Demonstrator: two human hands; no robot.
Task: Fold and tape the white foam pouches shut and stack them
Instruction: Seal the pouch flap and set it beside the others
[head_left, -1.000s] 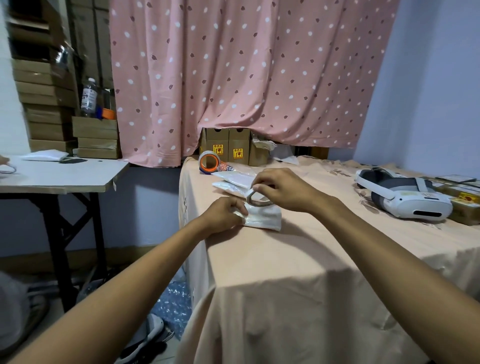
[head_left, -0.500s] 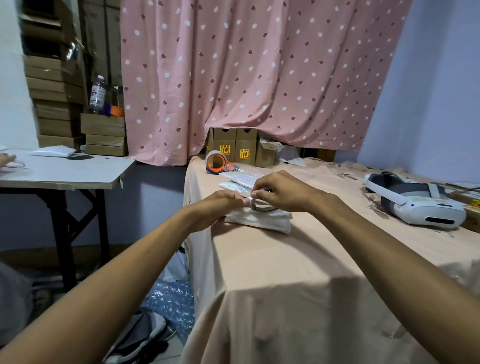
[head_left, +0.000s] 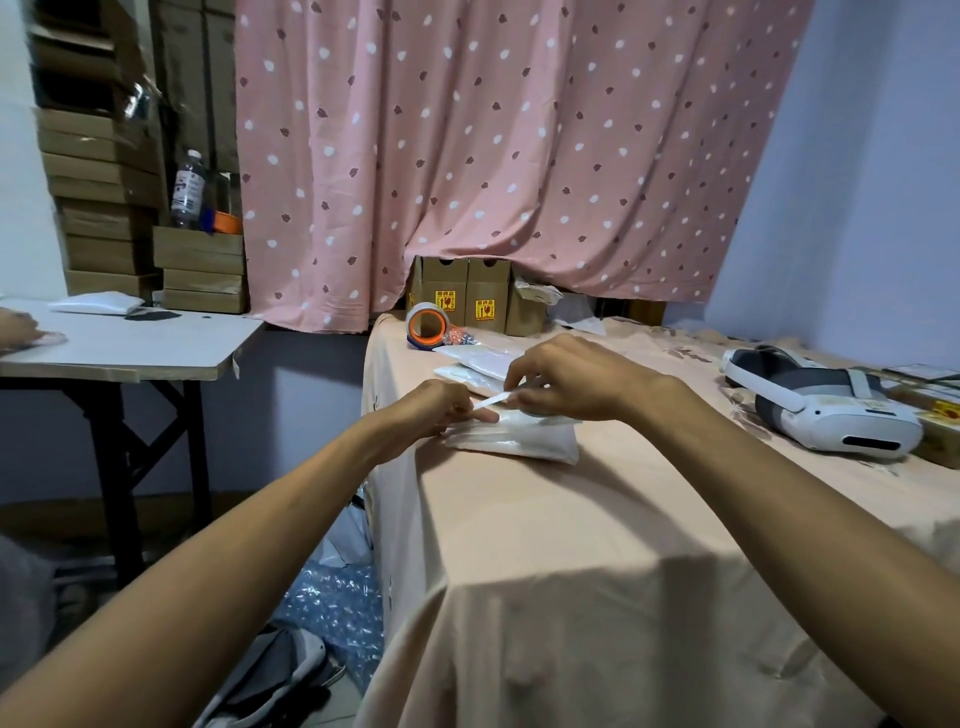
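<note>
A pink dotted curtain (head_left: 493, 156) hangs behind a table (head_left: 597, 519) draped in peach cloth, and a white side table (head_left: 156, 348) stands to the left below stacked cardboard boxes (head_left: 104, 208). A white headset (head_left: 831, 410) lies on the cloth at the right. Near the table's left edge rests a folded white foam pouch (head_left: 524, 441), with two more flat pouches (head_left: 475, 361) just behind it and an orange-cored tape roll (head_left: 428, 326) beyond those. Both hands meet over the folded pouch. The right hand (head_left: 561, 379) has its fingers curled and pinches one end of a short strip of tape (head_left: 492, 401) between thumb and fingertips. The left hand (head_left: 436, 410), also curled, pinches the strip's other end, its fingertips down against the top of the pouch.
</note>
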